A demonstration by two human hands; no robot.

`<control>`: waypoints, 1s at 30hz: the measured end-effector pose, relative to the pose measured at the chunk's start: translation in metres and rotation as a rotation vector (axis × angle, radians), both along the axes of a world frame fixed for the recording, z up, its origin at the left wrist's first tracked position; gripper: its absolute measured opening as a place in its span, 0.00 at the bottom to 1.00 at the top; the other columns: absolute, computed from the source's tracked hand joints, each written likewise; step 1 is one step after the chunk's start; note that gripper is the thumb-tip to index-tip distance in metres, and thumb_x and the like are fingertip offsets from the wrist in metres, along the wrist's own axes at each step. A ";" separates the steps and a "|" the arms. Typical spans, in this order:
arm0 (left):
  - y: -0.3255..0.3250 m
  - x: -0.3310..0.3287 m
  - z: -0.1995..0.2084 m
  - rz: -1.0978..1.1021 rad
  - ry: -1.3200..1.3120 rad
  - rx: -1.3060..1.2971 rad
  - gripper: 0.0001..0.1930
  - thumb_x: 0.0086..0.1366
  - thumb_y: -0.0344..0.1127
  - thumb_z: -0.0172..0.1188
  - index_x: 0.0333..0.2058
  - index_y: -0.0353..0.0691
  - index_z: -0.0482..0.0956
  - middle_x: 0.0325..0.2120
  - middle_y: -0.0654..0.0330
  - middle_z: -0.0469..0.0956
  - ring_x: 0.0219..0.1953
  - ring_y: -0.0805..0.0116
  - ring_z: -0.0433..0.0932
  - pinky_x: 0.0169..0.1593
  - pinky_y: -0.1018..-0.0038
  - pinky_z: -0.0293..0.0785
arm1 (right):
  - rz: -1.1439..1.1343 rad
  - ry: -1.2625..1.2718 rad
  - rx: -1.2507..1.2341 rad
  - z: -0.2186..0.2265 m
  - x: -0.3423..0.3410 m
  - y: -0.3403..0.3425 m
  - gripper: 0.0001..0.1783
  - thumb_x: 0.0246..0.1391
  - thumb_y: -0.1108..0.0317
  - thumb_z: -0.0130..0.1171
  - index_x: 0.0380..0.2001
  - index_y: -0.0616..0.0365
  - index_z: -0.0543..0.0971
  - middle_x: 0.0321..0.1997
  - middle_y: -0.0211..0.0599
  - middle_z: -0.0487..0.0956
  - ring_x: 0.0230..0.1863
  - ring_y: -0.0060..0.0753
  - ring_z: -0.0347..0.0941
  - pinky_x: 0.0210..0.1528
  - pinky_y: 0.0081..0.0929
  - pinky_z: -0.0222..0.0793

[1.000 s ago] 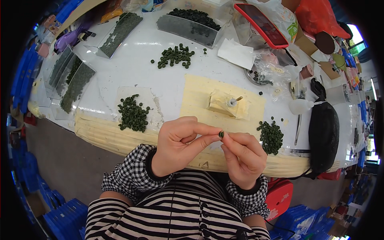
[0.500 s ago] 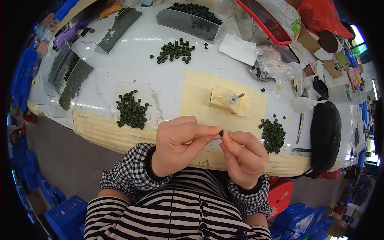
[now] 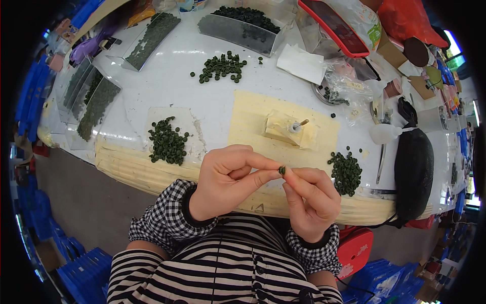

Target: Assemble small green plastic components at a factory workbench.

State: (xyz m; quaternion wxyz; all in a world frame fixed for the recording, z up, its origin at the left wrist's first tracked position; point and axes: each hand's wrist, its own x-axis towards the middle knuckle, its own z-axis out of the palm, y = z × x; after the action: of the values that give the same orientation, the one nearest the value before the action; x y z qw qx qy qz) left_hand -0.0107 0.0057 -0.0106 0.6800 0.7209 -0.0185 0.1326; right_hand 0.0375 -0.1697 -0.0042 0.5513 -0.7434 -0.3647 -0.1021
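Observation:
Between my fingertips, just above the table's near edge, is a small dark green round piece (image 3: pixel 282 171). My left hand (image 3: pixel 223 180) pinches it from the left with thumb and forefinger, and the fingertips of my right hand (image 3: pixel 314 200) press on it from the right. Similar green pieces lie in a pile (image 3: pixel 168 142) left of my hands and in another pile (image 3: pixel 346 174) to the right. A looser group (image 3: pixel 221 67) is scattered farther back. Beyond my hands, a taped block (image 3: pixel 283 129) with a short peg stands on a yellow sheet (image 3: pixel 245 116).
Clear trays with green pieces stand at the back (image 3: pixel 238 33) and left (image 3: pixel 98 106). At the right are a black mesh pouch (image 3: pixel 414 172), tweezers (image 3: pixel 380 164) and a white squeeze bottle (image 3: pixel 382 133). A red-cased phone (image 3: pixel 336 28) leans behind a white tissue (image 3: pixel 301 63).
My left finger and thumb have spread slightly around the green piece, and more of it shows. Both hands stay in nearly the same place.

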 end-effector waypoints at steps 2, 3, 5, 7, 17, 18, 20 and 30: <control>0.001 0.000 0.000 -0.006 0.022 -0.022 0.08 0.56 0.24 0.67 0.36 0.37 0.85 0.14 0.71 0.62 0.17 0.84 0.55 0.22 0.82 0.50 | -0.014 -0.056 -0.016 -0.002 0.001 0.001 0.20 0.43 0.85 0.65 0.43 0.61 0.83 0.35 0.40 0.80 0.33 0.32 0.78 0.34 0.21 0.74; 0.000 0.000 -0.001 -0.001 0.013 -0.022 0.08 0.57 0.25 0.67 0.36 0.37 0.85 0.14 0.71 0.62 0.17 0.84 0.55 0.21 0.82 0.50 | -0.020 -0.081 -0.028 -0.003 0.001 0.001 0.20 0.43 0.85 0.65 0.43 0.62 0.83 0.35 0.40 0.80 0.33 0.32 0.78 0.34 0.21 0.74; 0.000 -0.001 -0.002 0.024 -0.037 0.046 0.09 0.57 0.25 0.67 0.38 0.37 0.85 0.14 0.70 0.63 0.16 0.83 0.56 0.21 0.81 0.50 | -0.033 -0.106 -0.040 -0.005 0.000 0.001 0.21 0.42 0.85 0.66 0.43 0.62 0.83 0.36 0.41 0.80 0.34 0.33 0.78 0.35 0.22 0.74; -0.002 -0.001 0.000 0.063 -0.119 0.181 0.11 0.57 0.24 0.67 0.40 0.37 0.84 0.14 0.68 0.63 0.16 0.82 0.57 0.20 0.80 0.52 | -0.046 -0.104 -0.042 -0.005 0.000 0.002 0.21 0.42 0.85 0.66 0.43 0.63 0.83 0.37 0.41 0.80 0.34 0.34 0.78 0.36 0.22 0.75; -0.010 -0.002 0.002 0.091 -0.260 0.359 0.19 0.55 0.18 0.63 0.48 0.33 0.80 0.13 0.62 0.63 0.14 0.74 0.61 0.19 0.77 0.56 | -0.082 -0.052 -0.048 -0.008 -0.002 0.006 0.19 0.44 0.84 0.66 0.43 0.64 0.83 0.39 0.43 0.80 0.36 0.34 0.79 0.39 0.21 0.75; -0.010 -0.002 0.001 0.090 -0.271 0.375 0.20 0.55 0.17 0.63 0.48 0.33 0.80 0.13 0.62 0.63 0.13 0.73 0.61 0.18 0.77 0.56 | -0.078 -0.048 -0.048 -0.008 -0.001 0.005 0.18 0.44 0.84 0.66 0.43 0.64 0.83 0.39 0.43 0.80 0.36 0.33 0.79 0.39 0.21 0.75; -0.009 -0.002 0.001 0.080 -0.286 0.406 0.22 0.53 0.16 0.61 0.49 0.33 0.79 0.14 0.61 0.62 0.14 0.71 0.61 0.19 0.76 0.58 | -0.066 -0.035 -0.050 -0.008 -0.001 0.004 0.18 0.45 0.84 0.65 0.43 0.64 0.83 0.39 0.43 0.80 0.36 0.33 0.79 0.38 0.21 0.75; -0.008 -0.003 -0.001 0.076 -0.311 0.503 0.28 0.47 0.15 0.60 0.51 0.33 0.78 0.14 0.61 0.62 0.14 0.68 0.63 0.19 0.74 0.61 | -0.051 -0.013 -0.059 -0.007 -0.001 0.001 0.17 0.46 0.84 0.65 0.42 0.64 0.83 0.38 0.42 0.80 0.34 0.33 0.79 0.36 0.20 0.74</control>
State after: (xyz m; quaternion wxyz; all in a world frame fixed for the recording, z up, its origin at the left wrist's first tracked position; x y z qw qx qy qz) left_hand -0.0139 -0.0022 -0.0118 0.4637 0.8379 -0.1277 0.2579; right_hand 0.0369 -0.1682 -0.0116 0.5240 -0.7677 -0.3520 -0.1101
